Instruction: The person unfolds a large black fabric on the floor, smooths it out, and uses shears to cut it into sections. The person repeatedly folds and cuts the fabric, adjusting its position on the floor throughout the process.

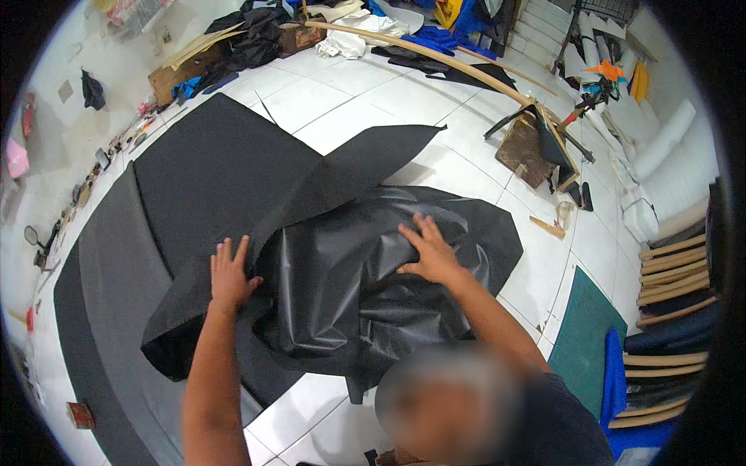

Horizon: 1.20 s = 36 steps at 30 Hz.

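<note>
My left hand [231, 273] lies with fingers apart on a matte black part of the sheet material, near a rolled-over fold [183, 326]. My right hand [430, 252] is spread on a shiny black sheet [330, 291], which is bunched and creased between my two arms. Neither hand grips anything. Beneath and beyond the shiny sheet a large matte black sheet [221, 159] is spread on the floor, and a pointed flap [381, 151] of it reaches to the right. A dark grey sheet [116, 256] shows at the left.
White floor tiles [334, 81] surround the sheets. A green mat [587, 334] and rolls [674, 272] of material are at the right. A brown block [524, 151] stands by a long pole [420, 50] at the far right. Small items line the left wall; piled cloth [361, 31] lies at the back.
</note>
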### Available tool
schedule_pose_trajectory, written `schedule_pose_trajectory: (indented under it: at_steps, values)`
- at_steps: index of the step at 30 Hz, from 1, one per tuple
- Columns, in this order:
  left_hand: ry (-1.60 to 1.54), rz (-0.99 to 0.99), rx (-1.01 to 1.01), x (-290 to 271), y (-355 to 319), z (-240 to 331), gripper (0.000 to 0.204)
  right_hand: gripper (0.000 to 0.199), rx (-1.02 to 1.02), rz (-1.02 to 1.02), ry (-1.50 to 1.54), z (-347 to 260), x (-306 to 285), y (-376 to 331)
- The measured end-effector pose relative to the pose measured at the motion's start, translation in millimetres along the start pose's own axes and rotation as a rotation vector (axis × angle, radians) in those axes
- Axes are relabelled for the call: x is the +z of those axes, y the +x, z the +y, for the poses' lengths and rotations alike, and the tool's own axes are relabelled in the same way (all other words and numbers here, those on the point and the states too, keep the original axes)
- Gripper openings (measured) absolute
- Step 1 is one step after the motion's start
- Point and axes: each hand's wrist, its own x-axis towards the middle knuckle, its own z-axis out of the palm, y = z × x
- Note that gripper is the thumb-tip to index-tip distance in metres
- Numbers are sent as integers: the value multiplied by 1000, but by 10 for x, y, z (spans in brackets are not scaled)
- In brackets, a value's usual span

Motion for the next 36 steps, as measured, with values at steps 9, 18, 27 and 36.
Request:
schedule_pose_trajectory:
  at_steps: [9,18,27,36]
  values:
    - [-296,336,-52,-537,738,-663,30,33,143,113,200,586,-32,-115]
    - [-228,736,-579,-2909,496,-2784,46,34,-111,792,68,1173,-1476,786]
    - [-1336,849,-411,-3863,-1215,-4345,36,41,-297,1059,287,547,-1885,1519]
    - [-764,740,-112,-4012,-1615,-2957,41,50,-366,-572,-233,481,-309,-308]
